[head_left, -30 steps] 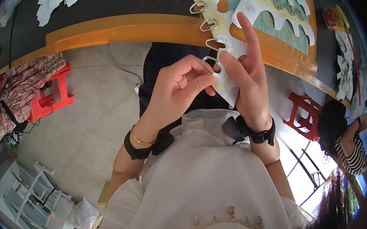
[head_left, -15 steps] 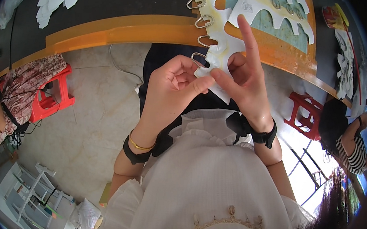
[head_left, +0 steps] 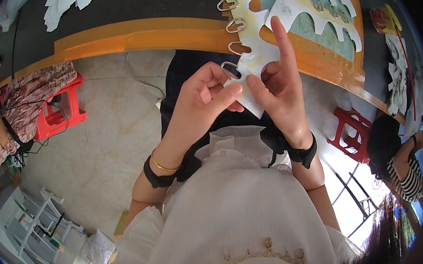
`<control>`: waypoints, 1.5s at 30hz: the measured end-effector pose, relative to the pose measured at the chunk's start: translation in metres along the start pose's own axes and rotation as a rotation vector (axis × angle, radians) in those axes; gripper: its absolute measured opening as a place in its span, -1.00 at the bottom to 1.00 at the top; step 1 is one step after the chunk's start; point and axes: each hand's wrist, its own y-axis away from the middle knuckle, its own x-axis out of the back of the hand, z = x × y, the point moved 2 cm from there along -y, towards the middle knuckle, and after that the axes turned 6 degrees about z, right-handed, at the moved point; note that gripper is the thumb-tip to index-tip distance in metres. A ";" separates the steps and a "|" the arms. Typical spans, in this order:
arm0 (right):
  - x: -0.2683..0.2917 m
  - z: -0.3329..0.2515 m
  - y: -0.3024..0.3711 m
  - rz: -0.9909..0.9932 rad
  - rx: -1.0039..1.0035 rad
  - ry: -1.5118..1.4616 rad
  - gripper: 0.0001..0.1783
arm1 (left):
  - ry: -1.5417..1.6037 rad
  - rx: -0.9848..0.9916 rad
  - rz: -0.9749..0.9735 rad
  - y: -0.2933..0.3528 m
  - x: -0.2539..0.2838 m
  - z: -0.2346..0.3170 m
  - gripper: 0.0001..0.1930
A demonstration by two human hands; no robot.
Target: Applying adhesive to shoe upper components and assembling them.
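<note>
Between my hands hangs the near end of a white scalloped strip [head_left: 253, 39] with yellowish stains, its far part resting on the table. Several oval metal rings sit along its left edge, among them a far ring [head_left: 236, 24] and the nearest ring [head_left: 223, 70], right by my fingers. My left hand [head_left: 205, 94] pinches the strip's left edge below that nearest ring, thumb on top. With its thumb pressed on the strip and its index finger stretched out forward, my right hand [head_left: 283, 87] grips the other side. The fingertips beneath the strip are partly hidden.
On the orange-edged table [head_left: 126, 36] lies a greenish board [head_left: 308, 26] with more white scalloped pieces [head_left: 286, 7] and rings. White pieces [head_left: 64, 8] lie at far left. Red stools [head_left: 69, 107] stand on both sides; other people sit at left and right.
My left thumb has drawn back slightly toward the left and down along the strip's edge. Both hands keep their hold, and the right hand has shifted only a little.
</note>
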 end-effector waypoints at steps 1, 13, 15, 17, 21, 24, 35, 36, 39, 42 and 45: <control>-0.001 0.000 0.000 0.015 0.019 -0.015 -0.11 | 0.054 0.070 -0.001 0.001 0.000 0.000 -0.85; -0.003 -0.002 0.008 -0.067 -0.023 -0.181 0.03 | -0.080 -0.043 -0.054 0.005 0.000 0.003 -0.77; -0.004 -0.003 0.009 -0.052 -0.086 -0.219 0.09 | 0.234 0.147 0.015 0.005 -0.005 0.005 -0.73; 0.001 0.002 0.010 -0.102 -0.103 -0.216 0.08 | 0.137 0.138 0.023 -0.003 0.004 -0.001 -0.74; 0.008 0.002 0.013 -0.185 -0.165 -0.109 0.15 | -0.008 0.138 0.016 -0.007 0.004 -0.006 -0.80; 0.009 0.001 0.015 -0.062 -0.135 -0.165 0.04 | -0.125 0.051 0.002 -0.004 0.000 -0.007 -0.85; 0.001 0.002 0.007 0.066 0.175 0.115 -0.11 | -0.063 -0.008 0.026 0.001 -0.011 -0.007 -0.85; 0.001 0.003 0.008 0.065 0.175 0.113 -0.11 | -0.026 -0.021 0.083 0.001 -0.013 -0.005 -0.85; -0.001 0.004 0.010 0.043 0.126 0.124 -0.08 | -0.065 -0.010 0.042 -0.001 -0.007 -0.010 -0.83; -0.002 0.006 0.011 0.032 0.130 0.182 -0.06 | -0.124 -0.055 0.026 -0.003 -0.002 -0.015 -0.82; 0.000 0.006 0.013 0.013 0.063 0.156 -0.12 | -0.015 0.021 0.054 -0.002 -0.003 -0.012 -0.82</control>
